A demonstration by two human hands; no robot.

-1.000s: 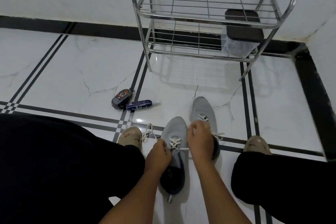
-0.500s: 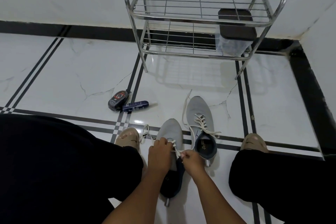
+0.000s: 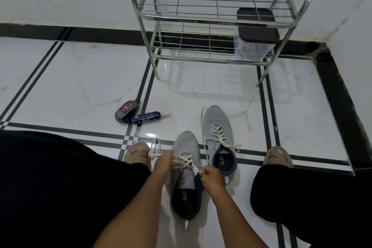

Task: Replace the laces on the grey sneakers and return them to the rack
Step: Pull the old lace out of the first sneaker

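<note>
Your left hand (image 3: 164,164) pinches a strand of the white lace (image 3: 186,160) on the near grey sneaker (image 3: 186,169), fingers curled round it at the shoe's left edge. Your right hand (image 3: 211,177) is closed on the lace end at the right side of the same shoe, by the top of the tongue; the blur there makes it hard to tell exactly which fingers hold it. That sneaker lies on the white tiled floor (image 3: 80,86) between your knees, toe pointing away from you. The second grey sneaker (image 3: 217,127) sits just beside it to the right and a little further out, its own lace (image 3: 218,135) loose and trailing over both sides. Both shoes are on the floor, well short of the metal rack (image 3: 211,16) against the wall. A dark-lidded clear box (image 3: 255,32) stands on the rack's lower shelf at the right. Left of the shoes lie a shoe-polish tin (image 3: 126,111) and a small blue tube (image 3: 146,118), touching each other.
</note>
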